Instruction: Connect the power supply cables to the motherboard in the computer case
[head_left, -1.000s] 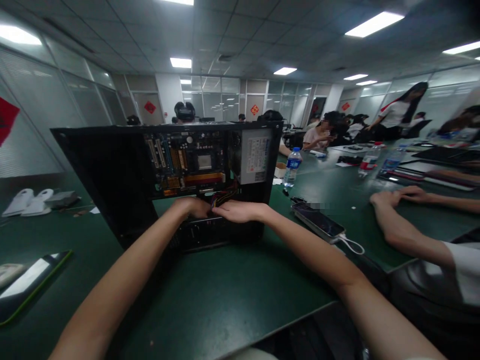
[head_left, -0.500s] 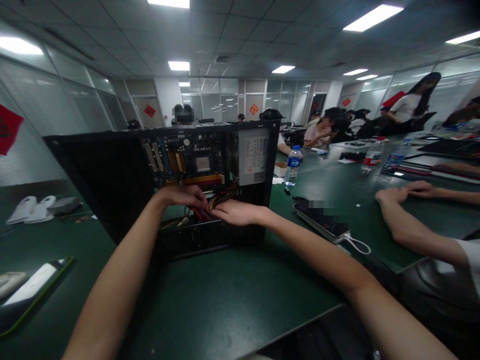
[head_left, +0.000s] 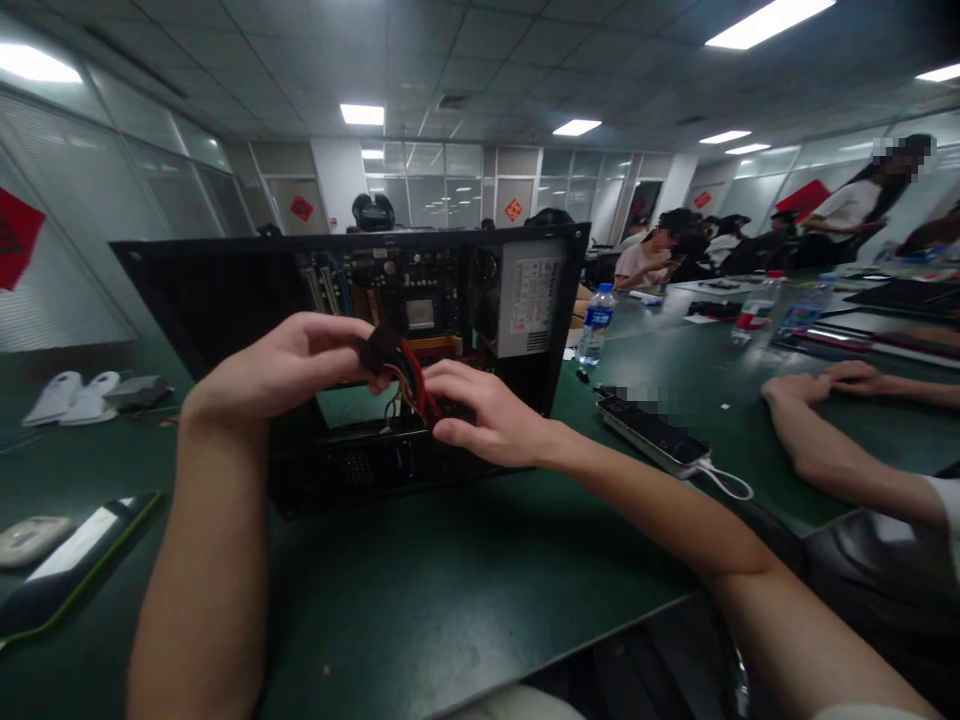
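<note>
An opened black computer case (head_left: 202,270) stands on the green table. Inside show the motherboard (head_left: 442,285) and, at upper right, a silver power supply (head_left: 529,300). In front of the opening, my left hand (head_left: 300,360) pinches the dark end of a bundle of power cables (head_left: 412,375), with red, black and yellowish wires. My right hand (head_left: 487,410) has its fingers closed around the wires a little lower and to the right. The wires' lower ends are hidden behind my right hand.
Right of the case are a water bottle (head_left: 597,325) and a phone on a power bank (head_left: 652,430) with a white cable. A neighbour's forearms (head_left: 832,440) rest farther right. At left lie a green-edged phone (head_left: 82,565), a pale case (head_left: 34,540) and white slippers (head_left: 82,398).
Both hands have come up out of the case's lower part, bringing the cable bundle toward me. My left hand has risen and turned; the view has shifted slightly.
</note>
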